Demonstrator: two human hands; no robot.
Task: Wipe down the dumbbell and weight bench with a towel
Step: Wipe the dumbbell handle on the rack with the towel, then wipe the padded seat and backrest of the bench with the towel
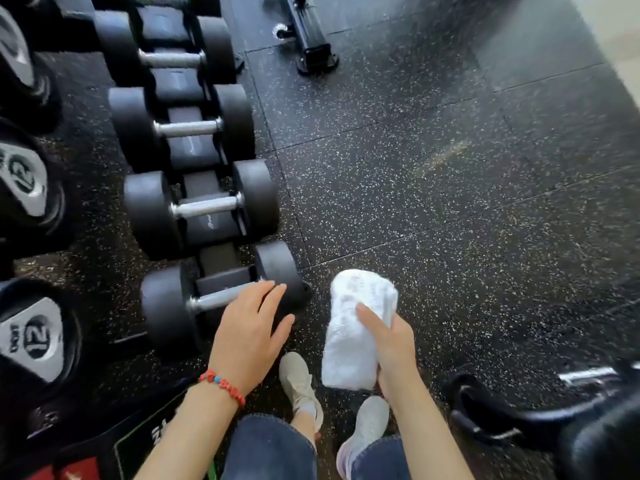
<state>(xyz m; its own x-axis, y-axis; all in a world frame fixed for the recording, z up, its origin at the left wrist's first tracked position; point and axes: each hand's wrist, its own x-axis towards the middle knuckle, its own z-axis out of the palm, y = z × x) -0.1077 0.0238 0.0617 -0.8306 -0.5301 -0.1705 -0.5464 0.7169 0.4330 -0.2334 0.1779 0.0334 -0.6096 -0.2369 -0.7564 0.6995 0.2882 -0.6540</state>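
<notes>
Dumbbell (211,299) nearest to the person is lying in the lowest place of a row of dumbbells (194,129) on a low rack, at the left side of the view. Its metal handle is running between two round black heads, and its right head is partly hiding behind the left hand (251,327). This hand is reaching over the right end of the handle with the fingers straight and close together, and it is holding nothing; whether the fingertips are really touching the dumbbell, I cannot tell. A red bead bracelet (223,386) is sitting on the left wrist.

The right hand (389,344) is staying to the right of the dumbbell, apart from it, above the speckled black rubber floor (450,168). It is gripping a rolled white towel (356,323), with the thumb lying over the front of the roll and the other fingers curling behind it. The towel is standing nearly upright in the hand, just beside the left hand but not touching it.

Below the hands, two light shoes (301,382) and blue jeans are showing. At the bottom right a black padded bench (602,441) with a dark frame is standing, only partly in view. At the far left, black weights with grey number labels (33,337) are lying.
</notes>
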